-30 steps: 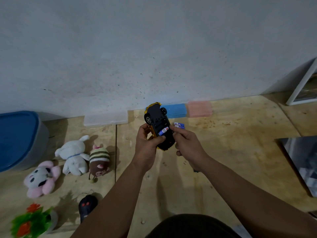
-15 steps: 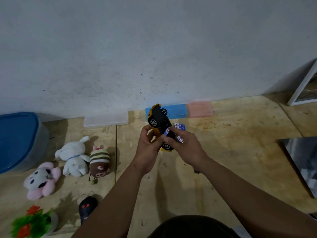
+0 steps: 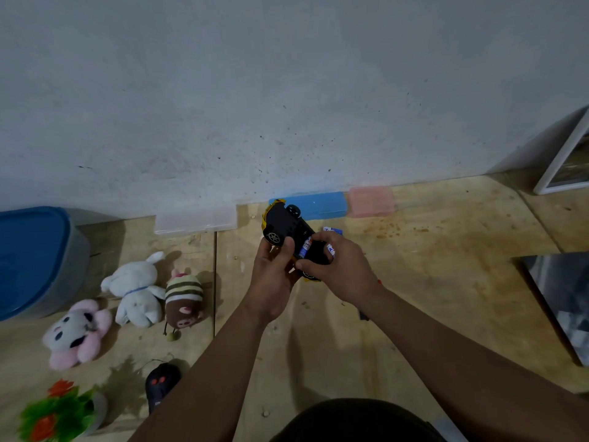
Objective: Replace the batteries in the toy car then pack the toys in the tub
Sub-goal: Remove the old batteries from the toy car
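From the head camera, the left hand [image 3: 274, 279] grips the upturned yellow-and-black plastic toy car [image 3: 288, 231] above the plywood floor [image 3: 414, 282] while the right hand [image 3: 342, 269] pinches a blue-and-white cylindrical battery [image 3: 306, 247] at its underside, with the grey blue-lidded plastic tub [image 3: 35, 260] far left.

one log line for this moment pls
step: battery swap | left hand: holds toy car underside up | right hand: battery at bay | plush toys: unpacked
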